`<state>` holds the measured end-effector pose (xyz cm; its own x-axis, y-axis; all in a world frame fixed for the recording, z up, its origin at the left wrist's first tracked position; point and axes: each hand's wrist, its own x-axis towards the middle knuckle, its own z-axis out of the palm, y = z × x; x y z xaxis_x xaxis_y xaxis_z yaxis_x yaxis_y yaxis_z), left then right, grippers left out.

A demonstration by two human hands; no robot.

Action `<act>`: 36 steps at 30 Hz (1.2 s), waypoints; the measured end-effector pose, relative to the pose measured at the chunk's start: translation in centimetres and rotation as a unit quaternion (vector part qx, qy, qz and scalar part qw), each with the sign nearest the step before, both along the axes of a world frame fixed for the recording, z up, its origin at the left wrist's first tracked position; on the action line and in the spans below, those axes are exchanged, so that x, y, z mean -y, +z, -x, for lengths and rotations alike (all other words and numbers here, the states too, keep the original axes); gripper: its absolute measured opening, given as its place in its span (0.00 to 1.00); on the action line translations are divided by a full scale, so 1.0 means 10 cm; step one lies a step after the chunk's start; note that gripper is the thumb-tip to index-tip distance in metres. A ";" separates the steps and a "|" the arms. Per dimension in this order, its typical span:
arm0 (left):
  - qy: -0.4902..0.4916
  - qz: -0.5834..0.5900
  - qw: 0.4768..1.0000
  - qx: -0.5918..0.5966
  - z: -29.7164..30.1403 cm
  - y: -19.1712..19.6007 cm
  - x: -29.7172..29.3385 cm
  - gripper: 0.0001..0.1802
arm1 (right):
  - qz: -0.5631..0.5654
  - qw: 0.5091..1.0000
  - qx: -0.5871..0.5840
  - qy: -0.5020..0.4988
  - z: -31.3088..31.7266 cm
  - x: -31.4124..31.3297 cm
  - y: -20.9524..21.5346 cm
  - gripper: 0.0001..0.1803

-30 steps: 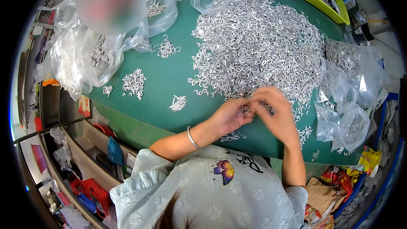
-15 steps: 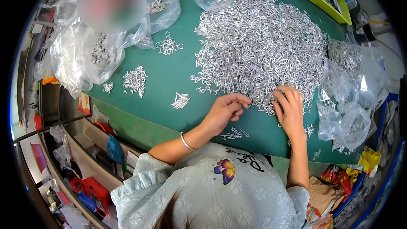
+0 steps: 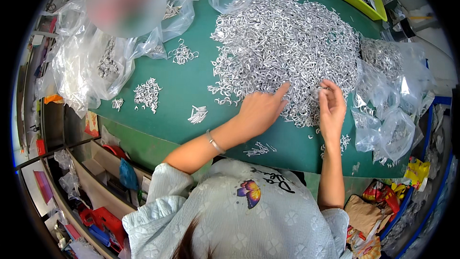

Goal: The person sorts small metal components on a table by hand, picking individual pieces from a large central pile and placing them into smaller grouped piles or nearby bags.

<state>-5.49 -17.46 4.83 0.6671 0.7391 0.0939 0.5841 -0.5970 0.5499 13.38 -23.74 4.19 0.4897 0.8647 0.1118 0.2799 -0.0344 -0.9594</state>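
A wide heap of small silver metal pieces point(image 3: 282, 43), many of them hook- or ring-shaped, covers much of the green table. My left hand point(image 3: 261, 111) reaches to the heap's near edge; its index finger is stretched onto the pieces, apart from the other fingers, which are partly hidden. At the heap's near right side, my right hand point(image 3: 334, 108) is raised with thumb and fingers pinched together. Whatever sits between those fingertips is too small to make out. Closer to my body lies a little group of thin hooked metal pieces point(image 3: 259, 149).
Smaller groups lie to the left: straight pins point(image 3: 197, 114), curved pieces point(image 3: 147, 95) and open rings point(image 3: 183, 54). Clear plastic bags of metal parts stand at left point(image 3: 76, 69) and right point(image 3: 383, 124). A yellow-green basket point(image 3: 378, 11) is at the far right.
My left hand has moved up onto the heap, its index finger now extended. My right hand has lifted off the pieces, its spread fingers drawn into a pinch. The view has shifted slightly.
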 end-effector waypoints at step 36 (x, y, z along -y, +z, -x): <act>0.082 0.121 0.985 0.095 0.60 -0.10 0.24 0.14 | -0.008 0.916 0.379 0.132 0.32 0.15 0.11 0.15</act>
